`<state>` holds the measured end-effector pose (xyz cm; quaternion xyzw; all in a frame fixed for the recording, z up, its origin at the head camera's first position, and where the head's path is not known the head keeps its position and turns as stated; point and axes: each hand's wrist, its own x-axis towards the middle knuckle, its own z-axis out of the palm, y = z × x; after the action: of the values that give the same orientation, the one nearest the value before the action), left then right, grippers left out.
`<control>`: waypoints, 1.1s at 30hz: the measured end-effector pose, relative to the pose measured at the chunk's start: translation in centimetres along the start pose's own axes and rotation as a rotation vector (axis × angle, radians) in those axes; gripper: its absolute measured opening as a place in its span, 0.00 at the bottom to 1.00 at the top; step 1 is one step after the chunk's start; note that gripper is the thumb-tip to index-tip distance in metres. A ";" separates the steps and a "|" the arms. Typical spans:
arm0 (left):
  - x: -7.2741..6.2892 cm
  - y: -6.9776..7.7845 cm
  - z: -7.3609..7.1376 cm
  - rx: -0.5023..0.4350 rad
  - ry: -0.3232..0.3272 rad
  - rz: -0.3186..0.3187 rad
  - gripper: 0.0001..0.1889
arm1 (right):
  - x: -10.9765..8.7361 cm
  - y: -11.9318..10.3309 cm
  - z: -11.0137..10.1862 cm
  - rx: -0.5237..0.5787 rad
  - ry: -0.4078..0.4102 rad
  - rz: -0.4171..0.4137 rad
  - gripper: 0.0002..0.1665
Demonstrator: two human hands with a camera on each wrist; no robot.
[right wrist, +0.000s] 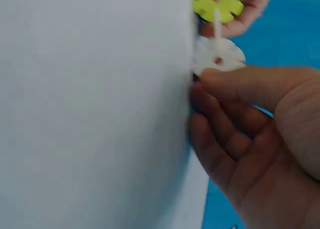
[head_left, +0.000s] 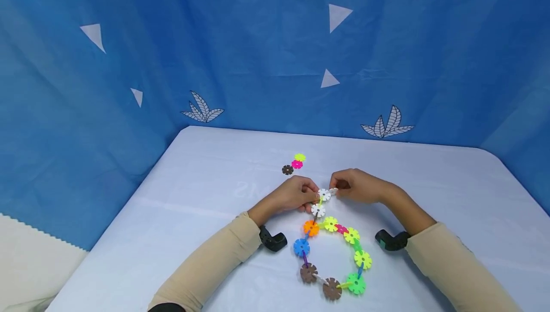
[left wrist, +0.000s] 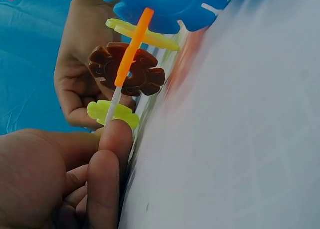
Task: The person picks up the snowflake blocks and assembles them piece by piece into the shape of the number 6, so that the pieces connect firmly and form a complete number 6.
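On the table lies a chain of notched plastic flower discs (head_left: 362, 259), slotted together edge to edge. Most of it forms a loop, and a short tail with white discs (head_left: 318, 210) runs up from the orange disc (head_left: 311, 228). My left hand (head_left: 296, 193) pinches the tail near its top, beside a white disc (head_left: 324, 194). From the other side, my right hand (head_left: 358, 186) pinches the white end disc (right wrist: 220, 54) between thumb and fingertips. In the left wrist view, a brown disc (left wrist: 127, 69) and a blue disc (left wrist: 172, 9) stand past my fingertips (left wrist: 116, 139).
Three loose discs lie beyond my left hand: yellow (head_left: 300, 157), pink (head_left: 297, 164) and dark brown (head_left: 287, 170). Black wrist devices (head_left: 272, 240) sit at both wrists. A blue patterned curtain (head_left: 275, 54) hangs behind the white-covered table (head_left: 206, 168).
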<state>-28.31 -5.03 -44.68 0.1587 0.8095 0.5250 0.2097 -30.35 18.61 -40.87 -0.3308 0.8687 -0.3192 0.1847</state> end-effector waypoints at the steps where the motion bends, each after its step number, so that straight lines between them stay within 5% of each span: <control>1: 0.1 0.0 0.0 0.001 -0.002 0.005 0.05 | 0.0 0.0 -0.4 0.016 -0.041 0.012 0.09; 6: 0.3 -0.2 0.2 -0.008 -0.005 0.015 0.04 | 1.1 -0.4 -2.9 0.053 -0.138 0.065 0.12; 13: 0.4 -0.3 0.2 -0.022 -0.030 0.018 0.04 | 5.6 -0.8 -4.7 0.007 -0.032 0.093 0.17; 21: 0.1 -0.2 -0.1 -0.006 -0.025 0.019 0.04 | 10.8 -2.0 -3.8 -0.143 -0.005 0.263 0.27; 33: 0.1 -0.5 -0.1 -0.035 -0.022 0.036 0.04 | 12.6 -2.5 -2.3 -0.218 -0.004 0.323 0.18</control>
<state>-28.50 -5.23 -45.11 0.1751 0.7950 0.5408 0.2118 -39.41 9.49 -38.88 -0.2059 0.9395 -0.1888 0.1981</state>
